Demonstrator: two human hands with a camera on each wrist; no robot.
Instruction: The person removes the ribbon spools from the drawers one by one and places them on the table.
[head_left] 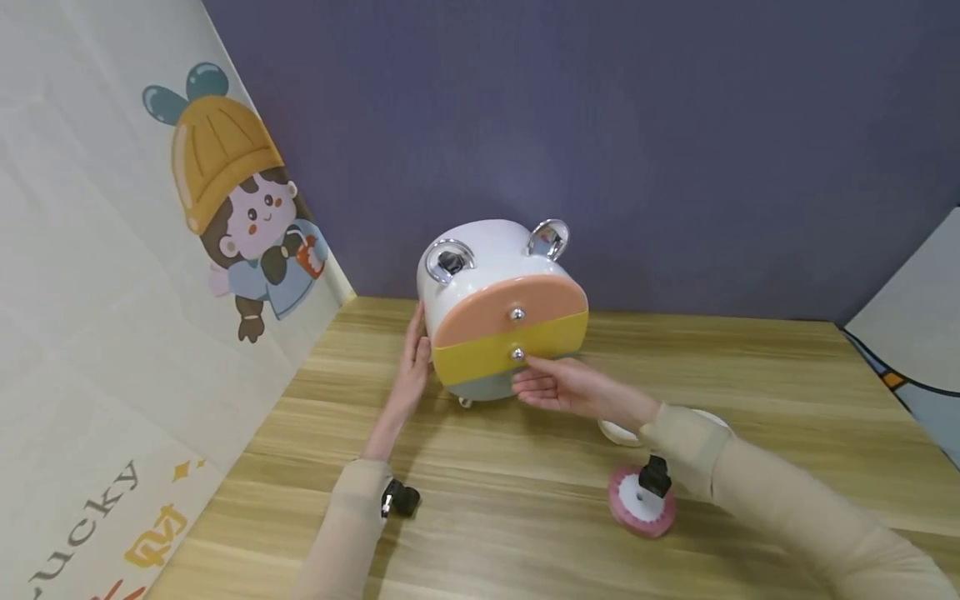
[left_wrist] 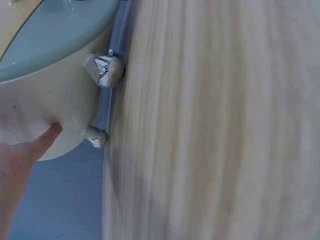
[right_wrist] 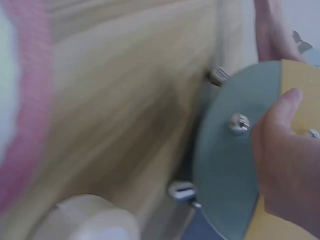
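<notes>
A rounded white drawer cabinet (head_left: 487, 242) with silver ears stands near the back wall. Its front has an orange-pink drawer (head_left: 480, 312), a yellow drawer (head_left: 555, 335) and a grey-green drawer (right_wrist: 225, 165). My left hand (head_left: 411, 371) rests against the cabinet's left side, one fingertip pressing the white wall in the left wrist view. My right hand (head_left: 558, 386) is at the front, a fingertip right beside the silver yellow-drawer knob (head_left: 517, 354), the other fingers loosely bent below it. In the head view that hand hides the grey-green drawer's knob (right_wrist: 239, 123).
A pink-rimmed round item with a white middle (head_left: 642, 500) lies at the front right. Behind my right wrist sits a white round object (head_left: 618, 433), partly covered by the sleeve. A purple-blue wall (head_left: 675, 167) borders the wooden table (head_left: 495, 517), and a printed white panel (head_left: 90, 275) stands left.
</notes>
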